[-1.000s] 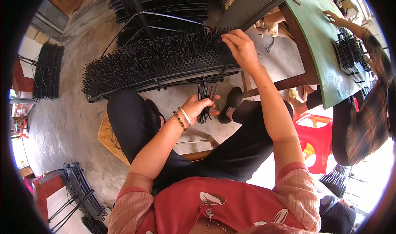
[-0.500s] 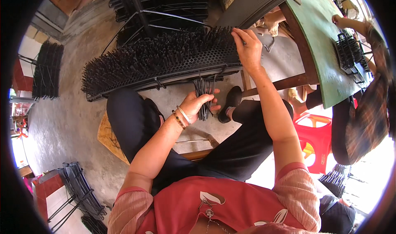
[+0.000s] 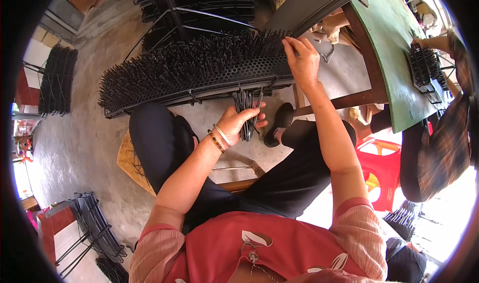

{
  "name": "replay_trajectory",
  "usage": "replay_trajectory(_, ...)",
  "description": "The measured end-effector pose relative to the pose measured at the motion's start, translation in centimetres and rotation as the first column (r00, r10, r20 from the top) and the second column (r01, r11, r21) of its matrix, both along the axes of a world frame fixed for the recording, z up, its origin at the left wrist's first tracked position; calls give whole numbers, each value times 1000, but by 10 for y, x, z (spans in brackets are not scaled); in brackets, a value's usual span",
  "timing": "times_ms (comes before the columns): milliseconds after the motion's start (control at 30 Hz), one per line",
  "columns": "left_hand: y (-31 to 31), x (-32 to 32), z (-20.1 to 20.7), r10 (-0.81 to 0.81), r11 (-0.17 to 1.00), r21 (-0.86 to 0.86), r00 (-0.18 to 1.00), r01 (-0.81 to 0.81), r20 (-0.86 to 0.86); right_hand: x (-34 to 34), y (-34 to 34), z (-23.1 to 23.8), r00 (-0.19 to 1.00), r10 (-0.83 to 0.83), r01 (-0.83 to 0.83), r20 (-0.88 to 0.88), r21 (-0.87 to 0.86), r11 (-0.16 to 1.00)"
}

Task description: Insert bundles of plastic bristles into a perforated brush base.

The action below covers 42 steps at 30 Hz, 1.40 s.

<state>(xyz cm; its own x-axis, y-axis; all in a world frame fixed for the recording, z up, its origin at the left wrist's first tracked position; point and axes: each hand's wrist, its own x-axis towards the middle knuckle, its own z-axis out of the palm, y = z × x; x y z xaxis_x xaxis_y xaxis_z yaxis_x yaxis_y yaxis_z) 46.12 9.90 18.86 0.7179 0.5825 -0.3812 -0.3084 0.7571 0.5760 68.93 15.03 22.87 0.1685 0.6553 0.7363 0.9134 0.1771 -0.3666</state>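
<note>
A long black perforated rack (image 3: 244,72) lies across in front of my knees, with thin black sticks (image 3: 174,58) standing densely in its holes. Bare holes show along its near side and toward the right. My left hand (image 3: 235,124) is wrapped round a bundle of thin black sticks (image 3: 245,106), held upright just below the rack's near edge. At the rack's right end, my right hand (image 3: 304,61) has its thumb and fingertips pinched together by the last standing sticks. Whatever is between those fingertips is too small to make out.
Behind the rack stand a dark metal frame (image 3: 174,13) and a grey perforated panel (image 3: 304,8). To the right, a person works at a green table (image 3: 384,48) with a small black rack (image 3: 424,66). A red stool (image 3: 376,176) stands beside my leg. More stick-filled racks (image 3: 56,81) are at left.
My right hand has shifted slightly right and down, still pinched at the rack's end. The left hand's bundle has moved a little. The other person's hand has lowered to the small rack.
</note>
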Motion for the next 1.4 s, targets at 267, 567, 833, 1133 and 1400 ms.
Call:
replay_trajectory(267, -1, -1, 10, -34, 999, -37, 999, 34, -11, -9, -6, 11, 983, -3, -20, -181, -127, 992)
replay_trajectory(567, 2, 2, 6, -54, 998, -25, 998, 54, 29, 5, 0, 11, 993, 78, -91, -89, -158, 983)
replay_trajectory(833, 4, -2, 3, 91, 996, 6, 991, -92, 95, -37, -43, 19, 629, 115, -730, -769, -535, 425)
replay_trajectory(1133, 2, 2, 0, 125, 990, 73, 992, -122, -30, -46, -46, 17, 548, -14, -744, -837, -495, 449)
replay_trajectory(1400, 2, 4, -5, 193, 981, 48, 980, -190, -45, -47, -45, 6, 630, 91, -696, -771, -509, 506)
